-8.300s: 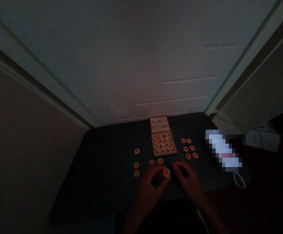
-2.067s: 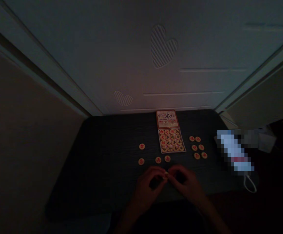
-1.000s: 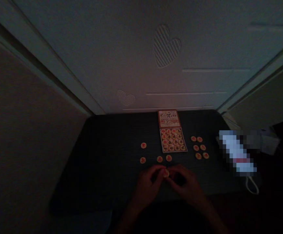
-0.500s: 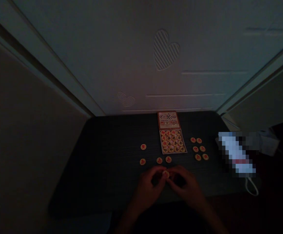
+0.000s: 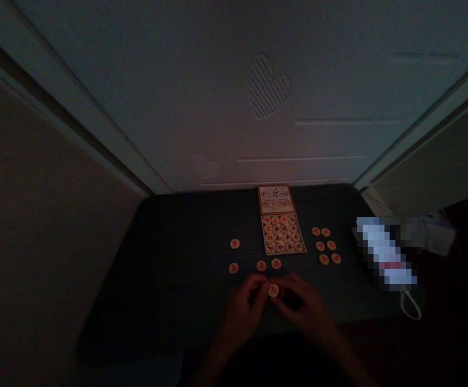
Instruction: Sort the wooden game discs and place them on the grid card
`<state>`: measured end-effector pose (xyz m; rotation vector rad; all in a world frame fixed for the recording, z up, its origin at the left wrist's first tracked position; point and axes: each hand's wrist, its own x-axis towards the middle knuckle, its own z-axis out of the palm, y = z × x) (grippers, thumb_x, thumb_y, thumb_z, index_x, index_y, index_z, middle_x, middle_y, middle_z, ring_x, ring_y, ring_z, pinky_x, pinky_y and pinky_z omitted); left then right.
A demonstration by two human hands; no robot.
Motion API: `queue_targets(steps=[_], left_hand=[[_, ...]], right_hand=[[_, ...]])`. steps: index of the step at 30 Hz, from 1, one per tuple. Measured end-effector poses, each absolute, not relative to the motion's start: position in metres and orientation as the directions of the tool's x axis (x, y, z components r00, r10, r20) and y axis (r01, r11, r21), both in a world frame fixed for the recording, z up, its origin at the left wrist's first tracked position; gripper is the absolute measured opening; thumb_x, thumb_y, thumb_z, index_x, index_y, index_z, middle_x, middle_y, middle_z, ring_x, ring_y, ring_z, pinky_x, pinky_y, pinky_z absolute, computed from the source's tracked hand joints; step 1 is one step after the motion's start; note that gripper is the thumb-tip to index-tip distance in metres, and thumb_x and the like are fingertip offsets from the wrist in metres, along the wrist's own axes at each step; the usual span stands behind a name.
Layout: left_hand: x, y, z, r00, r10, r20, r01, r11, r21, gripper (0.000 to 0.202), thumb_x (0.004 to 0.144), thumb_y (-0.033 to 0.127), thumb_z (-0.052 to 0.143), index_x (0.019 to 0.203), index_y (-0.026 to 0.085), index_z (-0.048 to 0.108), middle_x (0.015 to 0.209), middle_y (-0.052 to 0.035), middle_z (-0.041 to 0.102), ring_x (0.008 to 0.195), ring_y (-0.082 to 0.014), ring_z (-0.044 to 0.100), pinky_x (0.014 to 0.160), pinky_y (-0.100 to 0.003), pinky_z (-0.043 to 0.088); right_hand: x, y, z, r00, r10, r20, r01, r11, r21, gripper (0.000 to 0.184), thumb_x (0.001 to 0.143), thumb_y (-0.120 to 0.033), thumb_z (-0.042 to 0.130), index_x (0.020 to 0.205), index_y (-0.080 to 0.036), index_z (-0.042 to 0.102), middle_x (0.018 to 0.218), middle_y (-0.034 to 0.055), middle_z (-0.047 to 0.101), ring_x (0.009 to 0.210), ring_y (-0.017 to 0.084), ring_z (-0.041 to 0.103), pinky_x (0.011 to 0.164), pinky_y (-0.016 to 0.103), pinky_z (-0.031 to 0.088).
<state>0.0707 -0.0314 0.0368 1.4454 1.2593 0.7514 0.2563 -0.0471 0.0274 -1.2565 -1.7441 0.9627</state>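
Observation:
The scene is very dim. My left hand (image 5: 244, 312) and my right hand (image 5: 308, 309) meet near the front edge of a dark table (image 5: 169, 285). Both pinch one round pale game piece (image 5: 273, 291) with a red mark between their fingertips. Beyond the hands lie several loose pieces, two of them (image 5: 268, 264) side by side and two more (image 5: 234, 256) further left. An open box (image 5: 282, 234) packed with pieces stands behind, its printed lid (image 5: 274, 199) folded back. Several red-marked pieces (image 5: 325, 245) sit in pairs to the right of the box.
A pale wall panel with embossed hearts (image 5: 269, 86) rises right behind the table. A blurred white object (image 5: 387, 258) lies at the table's right end, with a white loop (image 5: 410, 309) hanging by it. The table's front and left edges drop into darkness.
Over the frames one loose piece at the far left has gone from the table. In the last second both hands stay together at the front, turning the held piece so its face shows.

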Motion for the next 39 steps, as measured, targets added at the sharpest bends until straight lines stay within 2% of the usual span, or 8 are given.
queue_targets(steps=[8, 13, 18, 25, 29, 39], left_hand=[[0.071, -0.032, 0.039, 0.265, 0.956, -0.128, 0.286, 0.049, 0.957, 0.016, 0.097, 0.036, 0.057, 0.106, 0.026, 0.067, 0.101, 0.0002, 0.077, 0.094, -0.0159, 0.072, 0.086, -0.026, 0.053], [0.071, -0.032, 0.038, 0.253, 0.957, -0.140, 0.292, 0.062, 0.954, 0.018, 0.097, 0.036, 0.057, 0.109, 0.025, 0.066, 0.097, -0.0010, 0.078, 0.089, -0.0168, 0.074, 0.083, -0.028, 0.055], [0.071, -0.032, 0.039, 0.252, 0.958, -0.136, 0.324, 0.049, 0.945, 0.020, 0.096, 0.036, 0.056, 0.108, 0.024, 0.066, 0.091, -0.0018, 0.078, 0.084, -0.0177, 0.074, 0.081, -0.029, 0.056], [0.069, -0.032, 0.039, 0.242, 0.963, -0.122, 0.351, 0.030, 0.936, 0.019, 0.096, 0.036, 0.056, 0.105, 0.025, 0.068, 0.091, -0.0009, 0.078, 0.084, -0.0171, 0.074, 0.080, -0.028, 0.056], [0.069, -0.033, 0.038, 0.239, 0.966, -0.100, 0.348, 0.011, 0.937, 0.016, 0.095, 0.032, 0.057, 0.104, 0.025, 0.069, 0.091, 0.0003, 0.078, 0.083, -0.0157, 0.072, 0.079, -0.025, 0.055], [0.068, -0.033, 0.038, 0.247, 0.961, -0.122, 0.334, 0.033, 0.942, 0.017, 0.095, 0.033, 0.057, 0.105, 0.025, 0.069, 0.093, -0.0002, 0.077, 0.085, -0.0159, 0.072, 0.081, -0.026, 0.054]], right_hand=[[0.260, -0.045, 0.026, -0.170, 0.974, 0.151, 0.427, 0.211, -0.879, 0.027, 0.092, -0.029, 0.066, 0.118, -0.028, 0.068, 0.102, 0.0037, 0.072, 0.087, 0.018, 0.069, 0.077, 0.029, 0.058], [0.268, -0.041, 0.027, -0.112, 0.965, 0.238, 0.497, 0.262, -0.827, 0.032, 0.091, -0.028, 0.065, 0.123, -0.027, 0.064, 0.111, 0.0063, 0.071, 0.101, 0.022, 0.069, 0.086, 0.034, 0.058], [0.275, -0.027, 0.037, -0.053, 0.943, 0.330, 0.596, 0.295, -0.747, 0.032, 0.092, -0.029, 0.064, 0.124, -0.027, 0.065, 0.113, 0.0083, 0.069, 0.102, 0.024, 0.068, 0.088, 0.039, 0.057], [0.270, -0.001, 0.034, -0.100, 0.900, 0.424, 0.710, 0.363, -0.603, 0.037, 0.094, -0.026, 0.061, 0.131, -0.027, 0.061, 0.118, 0.0090, 0.068, 0.110, 0.026, 0.062, 0.097, 0.047, 0.051], [0.263, 0.011, 0.027, -0.139, 0.893, 0.428, 0.774, 0.368, -0.515, 0.036, 0.092, -0.024, 0.063, 0.128, -0.025, 0.062, 0.113, 0.0082, 0.069, 0.106, 0.027, 0.062, 0.095, 0.047, 0.049], [0.259, 0.017, 0.017, -0.170, 0.894, 0.414, 0.801, 0.370, -0.470, 0.036, 0.093, -0.026, 0.061, 0.129, -0.025, 0.062, 0.111, 0.0088, 0.069, 0.105, 0.027, 0.062, 0.093, 0.045, 0.048]])
